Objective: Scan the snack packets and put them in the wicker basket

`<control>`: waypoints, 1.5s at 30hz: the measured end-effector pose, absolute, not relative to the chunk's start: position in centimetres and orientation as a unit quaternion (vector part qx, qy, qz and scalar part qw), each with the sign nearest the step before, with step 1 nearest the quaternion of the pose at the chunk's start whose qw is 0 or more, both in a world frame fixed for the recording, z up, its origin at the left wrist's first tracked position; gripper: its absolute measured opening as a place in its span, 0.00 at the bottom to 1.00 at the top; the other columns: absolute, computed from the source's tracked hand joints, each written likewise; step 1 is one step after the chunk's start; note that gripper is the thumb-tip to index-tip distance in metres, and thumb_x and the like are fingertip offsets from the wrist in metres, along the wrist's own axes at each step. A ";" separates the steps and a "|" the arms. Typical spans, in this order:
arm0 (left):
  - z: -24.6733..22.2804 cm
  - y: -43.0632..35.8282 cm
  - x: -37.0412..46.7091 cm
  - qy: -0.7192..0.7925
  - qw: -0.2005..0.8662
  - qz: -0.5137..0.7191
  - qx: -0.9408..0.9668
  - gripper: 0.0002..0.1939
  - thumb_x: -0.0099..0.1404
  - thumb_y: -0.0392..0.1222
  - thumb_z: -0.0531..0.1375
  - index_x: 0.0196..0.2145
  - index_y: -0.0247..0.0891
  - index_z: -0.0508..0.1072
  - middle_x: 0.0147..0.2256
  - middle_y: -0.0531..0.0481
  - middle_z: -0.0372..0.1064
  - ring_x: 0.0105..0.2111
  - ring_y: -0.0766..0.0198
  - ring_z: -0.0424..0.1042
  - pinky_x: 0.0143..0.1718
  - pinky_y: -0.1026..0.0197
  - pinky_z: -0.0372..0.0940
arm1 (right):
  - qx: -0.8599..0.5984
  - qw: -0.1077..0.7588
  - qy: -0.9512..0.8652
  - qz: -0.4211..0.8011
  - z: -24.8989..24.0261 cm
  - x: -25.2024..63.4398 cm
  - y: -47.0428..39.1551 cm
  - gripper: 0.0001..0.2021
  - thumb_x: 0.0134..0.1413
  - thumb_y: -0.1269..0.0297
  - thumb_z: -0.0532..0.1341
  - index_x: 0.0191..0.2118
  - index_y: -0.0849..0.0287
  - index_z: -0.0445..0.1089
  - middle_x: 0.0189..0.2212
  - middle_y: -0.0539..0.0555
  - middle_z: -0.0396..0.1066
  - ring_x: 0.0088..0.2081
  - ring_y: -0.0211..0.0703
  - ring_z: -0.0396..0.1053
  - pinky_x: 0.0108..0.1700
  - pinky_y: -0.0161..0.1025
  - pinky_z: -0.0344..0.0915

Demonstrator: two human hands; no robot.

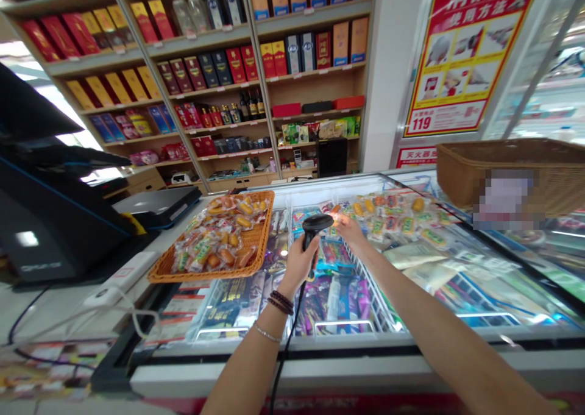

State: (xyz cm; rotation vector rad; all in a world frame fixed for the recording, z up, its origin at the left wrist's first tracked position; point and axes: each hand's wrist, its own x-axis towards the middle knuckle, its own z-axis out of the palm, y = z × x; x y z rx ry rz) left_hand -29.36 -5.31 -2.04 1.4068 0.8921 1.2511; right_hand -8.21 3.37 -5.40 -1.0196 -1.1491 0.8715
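Holding a barcode scanner (pixel 318 222) beside a small wrapped snack (pixel 336 209) above a glass-topped chest freezer (pixel 173 375)

The left grip (pixel 299 262) is closed around the scanner's upright handle, its black head angled toward the right. The right grip (pixel 350 227) is pinched on the orange-brown snack, just past the scanner head; glare and the fingers partly hide it. A black cord (pixel 297 308) runs from the handle down beside the left wrist, which wears a dark beaded bracelet (pixel 281 302) and a thin silver one.

Below the hands, colourful frozen packets (pixel 336 296) show through the glass. Left of the hands, an orange wicker basket (pixel 269 220) holds a pile of clear-wrapped snacks (pixel 201 250). To the right, more wrapped snacks (pixel 388 217) lie scattered on the freezer top, and a brown wicker basket (pixel 457 177) stands beyond them.

At far left is a black checkout terminal (pixel 68 220). Behind, tall shelves hold boxed bottles (pixel 222 67), beside a red-and-yellow fire hydrant poster (pixel 452 80).
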 end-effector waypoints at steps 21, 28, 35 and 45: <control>-1.1 -6.2 -29.5 0.355 0.521 0.505 0.589 0.34 0.65 0.77 0.74 0.34 0.43 0.72 0.23 0.57 0.66 0.17 0.69 0.61 0.19 0.63 0.56 | -0.422 0.629 -0.446 0.478 -4.7 -8.3 2.7 0.27 0.32 0.55 0.87 0.44 0.48 0.86 0.45 0.56 0.90 0.54 0.65 0.86 0.56 0.54 0.78; -1.1 -6.2 -29.5 0.356 0.525 0.502 0.588 0.33 0.64 0.75 0.76 0.35 0.42 0.73 0.24 0.57 0.66 0.17 0.69 0.61 0.19 0.63 0.56 | -0.422 0.626 -0.462 0.465 -4.6 -8.3 2.5 0.29 0.31 0.49 0.88 0.43 0.48 0.86 0.42 0.57 0.90 0.53 0.67 0.86 0.56 0.58 0.79; -1.1 -6.4 -29.6 0.353 0.517 0.499 0.599 0.33 0.66 0.76 0.74 0.35 0.43 0.72 0.23 0.57 0.66 0.17 0.69 0.61 0.19 0.63 0.56 | -0.424 0.635 -0.453 0.461 -4.5 -8.5 2.6 0.28 0.28 0.51 0.89 0.41 0.48 0.87 0.43 0.57 0.91 0.59 0.71 0.86 0.64 0.62 0.80; -1.2 -6.2 -29.6 0.355 0.519 0.498 0.597 0.34 0.65 0.78 0.74 0.34 0.43 0.72 0.23 0.56 0.67 0.16 0.69 0.61 0.19 0.63 0.56 | -0.438 0.633 -0.467 0.435 -4.8 -8.3 2.8 0.28 0.30 0.50 0.88 0.42 0.50 0.86 0.45 0.60 0.90 0.60 0.73 0.85 0.65 0.66 0.80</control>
